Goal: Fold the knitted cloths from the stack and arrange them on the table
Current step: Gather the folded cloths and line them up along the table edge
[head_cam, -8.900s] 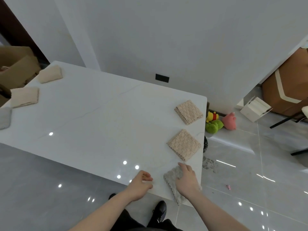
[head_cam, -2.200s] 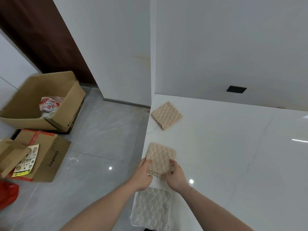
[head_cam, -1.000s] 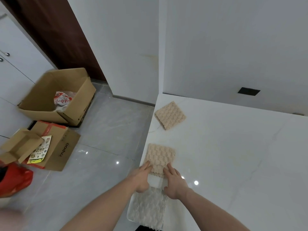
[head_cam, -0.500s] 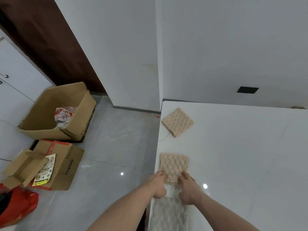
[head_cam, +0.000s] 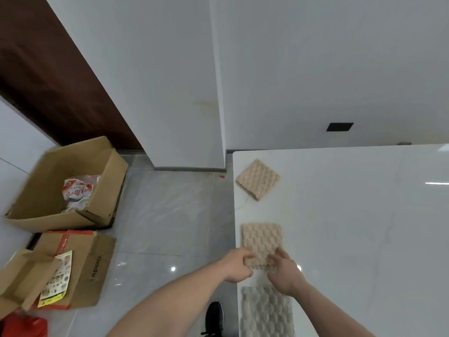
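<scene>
both hands grip the near edge of a folded beige knitted cloth [head_cam: 262, 242] at the white table [head_cam: 364, 227] left edge: left hand [head_cam: 237, 265] on its near-left corner, right hand [head_cam: 284, 273] on near-right; grey knitted cloth [head_cam: 267, 312] just nearer, another beige knitted cloth [head_cam: 258, 179] by far-left corner.

A room in a home, by the look of it: plain white walls [head_cam: 315, 69], a dark wooden door [head_cam: 48, 76], a glossy grey tiled floor [head_cam: 170, 215] and a white marble-look table [head_cam: 364, 227]. Open cardboard boxes [head_cam: 65, 186] sit on the floor, one holding a crumpled bag [head_cam: 77, 190].
</scene>
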A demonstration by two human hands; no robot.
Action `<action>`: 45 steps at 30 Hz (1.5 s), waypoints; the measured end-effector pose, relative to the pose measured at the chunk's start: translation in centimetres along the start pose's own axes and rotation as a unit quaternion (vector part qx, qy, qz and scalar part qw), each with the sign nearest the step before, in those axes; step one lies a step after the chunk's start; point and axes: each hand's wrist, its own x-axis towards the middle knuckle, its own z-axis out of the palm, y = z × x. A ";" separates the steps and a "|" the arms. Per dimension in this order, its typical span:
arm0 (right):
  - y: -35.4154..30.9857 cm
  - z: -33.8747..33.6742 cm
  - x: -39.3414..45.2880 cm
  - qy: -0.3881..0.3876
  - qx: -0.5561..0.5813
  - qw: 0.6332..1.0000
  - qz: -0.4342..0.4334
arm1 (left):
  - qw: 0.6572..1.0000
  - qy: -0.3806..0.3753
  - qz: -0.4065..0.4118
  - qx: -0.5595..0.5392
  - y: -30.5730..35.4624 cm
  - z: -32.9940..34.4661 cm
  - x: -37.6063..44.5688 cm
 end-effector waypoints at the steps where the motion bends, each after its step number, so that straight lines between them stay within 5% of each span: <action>1: -0.2 -0.1 -0.3 0.013 0.010 1.000 -0.002 | 0.999 0.029 0.010 -0.011 -0.1 -0.2 -0.3; 13: -2.8 -5.2 1.9 0.091 0.123 0.988 0.003 | 0.985 0.170 0.020 -0.021 -1.6 -9.2 1.0; 22: -5.6 -10.0 10.5 0.133 0.286 0.946 0.080 | 0.985 0.170 0.017 -0.037 1.5 -17.6 11.8; 30: -6.7 -12.1 18.3 0.118 0.379 0.901 0.171 | 0.987 0.156 0.028 -0.016 2.9 -20.1 19.4; 38: -6.8 -11.4 23.4 0.129 0.484 0.834 0.231 | 0.988 0.145 -0.047 -0.005 2.7 -19.4 22.9; 45: -8.0 -12.6 22.9 0.216 0.433 0.861 0.154 | 0.982 0.161 -0.032 -0.097 2.7 -18.3 20.4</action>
